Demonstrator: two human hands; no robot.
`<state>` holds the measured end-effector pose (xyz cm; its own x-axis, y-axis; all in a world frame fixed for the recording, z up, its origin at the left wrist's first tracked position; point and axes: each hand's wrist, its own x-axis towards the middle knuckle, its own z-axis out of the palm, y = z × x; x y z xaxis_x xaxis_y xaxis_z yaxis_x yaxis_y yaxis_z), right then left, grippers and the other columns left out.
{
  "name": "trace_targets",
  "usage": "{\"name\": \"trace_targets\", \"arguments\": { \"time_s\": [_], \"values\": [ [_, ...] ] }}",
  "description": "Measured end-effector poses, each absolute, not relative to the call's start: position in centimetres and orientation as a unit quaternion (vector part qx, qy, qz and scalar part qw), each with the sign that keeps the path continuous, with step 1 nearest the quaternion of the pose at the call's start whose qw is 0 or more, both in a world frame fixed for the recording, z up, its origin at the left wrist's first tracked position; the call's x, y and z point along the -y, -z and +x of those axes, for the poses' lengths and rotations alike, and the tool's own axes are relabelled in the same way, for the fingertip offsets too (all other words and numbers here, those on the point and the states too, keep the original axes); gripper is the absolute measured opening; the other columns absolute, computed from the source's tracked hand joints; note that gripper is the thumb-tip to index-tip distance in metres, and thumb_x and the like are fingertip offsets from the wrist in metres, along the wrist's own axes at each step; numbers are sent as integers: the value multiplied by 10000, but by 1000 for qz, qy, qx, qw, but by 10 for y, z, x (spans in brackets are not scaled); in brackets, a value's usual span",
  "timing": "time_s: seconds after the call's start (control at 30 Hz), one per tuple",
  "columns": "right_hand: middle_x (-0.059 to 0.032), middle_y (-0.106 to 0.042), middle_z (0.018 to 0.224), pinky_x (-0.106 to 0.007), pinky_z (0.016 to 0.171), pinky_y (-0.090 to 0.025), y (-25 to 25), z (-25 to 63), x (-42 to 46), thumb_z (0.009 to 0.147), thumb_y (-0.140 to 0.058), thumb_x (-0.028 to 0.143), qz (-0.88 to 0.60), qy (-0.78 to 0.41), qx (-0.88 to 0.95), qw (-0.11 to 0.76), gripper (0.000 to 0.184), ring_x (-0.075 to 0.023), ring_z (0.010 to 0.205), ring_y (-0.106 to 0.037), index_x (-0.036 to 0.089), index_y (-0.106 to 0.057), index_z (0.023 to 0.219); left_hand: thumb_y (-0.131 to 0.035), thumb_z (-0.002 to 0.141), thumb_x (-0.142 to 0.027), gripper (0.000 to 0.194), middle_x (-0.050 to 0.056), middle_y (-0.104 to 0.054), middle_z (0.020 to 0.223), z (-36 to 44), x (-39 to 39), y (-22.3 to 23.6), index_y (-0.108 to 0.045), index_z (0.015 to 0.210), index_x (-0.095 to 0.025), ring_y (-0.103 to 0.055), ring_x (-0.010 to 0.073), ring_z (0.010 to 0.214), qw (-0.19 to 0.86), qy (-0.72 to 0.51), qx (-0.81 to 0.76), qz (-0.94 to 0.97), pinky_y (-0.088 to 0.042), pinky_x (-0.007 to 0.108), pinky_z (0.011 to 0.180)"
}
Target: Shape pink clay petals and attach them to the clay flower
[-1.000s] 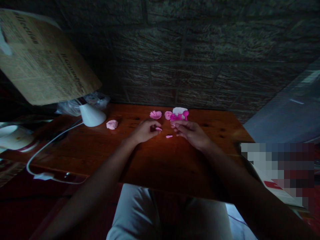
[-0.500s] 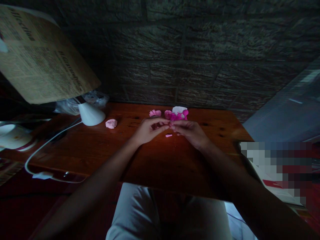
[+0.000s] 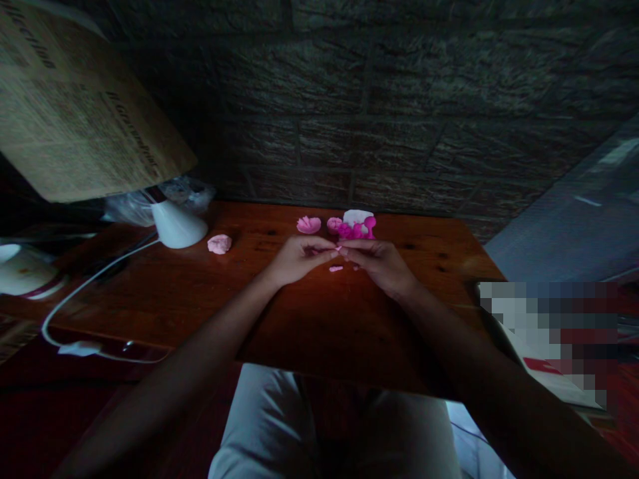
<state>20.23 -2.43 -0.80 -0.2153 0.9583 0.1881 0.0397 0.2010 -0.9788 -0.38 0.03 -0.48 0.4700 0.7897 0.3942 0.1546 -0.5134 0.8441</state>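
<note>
My left hand point(image 3: 303, 258) and my right hand point(image 3: 378, 259) meet fingertip to fingertip over the table. Between them they pinch a small piece of pink clay point(image 3: 339, 249), mostly covered by the fingers. On the wood just below lies a short pink clay strip point(image 3: 336, 269). Behind the hands stand a pink petalled shape point(image 3: 309, 225), a smaller round pink piece point(image 3: 334, 225) and bright pink moulded pieces point(image 3: 357, 230), one with a round knob. A white piece point(image 3: 358, 216) is at the back. Off to the left sits a pink clay lump point(image 3: 219, 244).
A lamp with a white base point(image 3: 180, 225) and newsprint shade point(image 3: 94, 113) stands at the left, its white cord point(image 3: 94, 273) hanging past the table edge. Farther left lies a white cup point(image 3: 27, 271). A dark brick wall point(image 3: 324, 100) rises behind the wooden table point(image 3: 319, 326).
The camera view has shifted slightly. Both hands stay together, with a bit more of the pink clay showing between the fingertips.
</note>
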Motion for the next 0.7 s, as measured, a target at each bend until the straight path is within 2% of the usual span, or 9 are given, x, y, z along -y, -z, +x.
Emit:
{"name": "trace_targets", "arguments": {
  "time_s": [0.13,0.27,0.4,0.53,0.7],
  "values": [
    [-14,-767,841,-291,675,-532,6,202,25,756,-801,444,-406,-479,616,476,314,-130,689,-616,232,-821,987,-717,902,-361,223,72,-812,994,-5,-2,5,-798,980,-168,-754,178,880,411,-409,-309,754,-595,312,849],
    [-14,-778,872,-294,668,-544,5,202,27,749,-808,447,-387,-488,619,479,313,-112,643,-589,238,-821,982,-744,875,-313,186,78,-811,995,-5,-2,5,-795,964,-158,-750,178,893,404,-418,-299,757,-581,313,879],
    [-4,-768,831,-292,652,-540,6,202,26,744,-813,468,-387,-479,622,483,311,-106,612,-569,247,-822,963,-709,897,-299,167,69,-807,940,-3,2,7,-785,952,-160,-729,159,808,319,-439,-303,784,-562,270,776],
    [-13,-778,865,-290,678,-542,5,202,26,752,-808,474,-394,-479,622,478,296,-124,673,-623,244,-820,939,-665,921,-278,160,44,-781,836,-2,7,5,-769,948,-160,-643,116,645,209,-432,-313,819,-489,227,633],
    [-17,-784,862,-260,649,-514,5,200,27,732,-821,421,-383,-512,604,477,252,-131,712,-654,230,-816,896,-627,925,-237,128,2,-697,725,-4,11,1,-725,923,-155,-572,93,595,142,-406,-293,854,-451,208,605]
  ]
}}
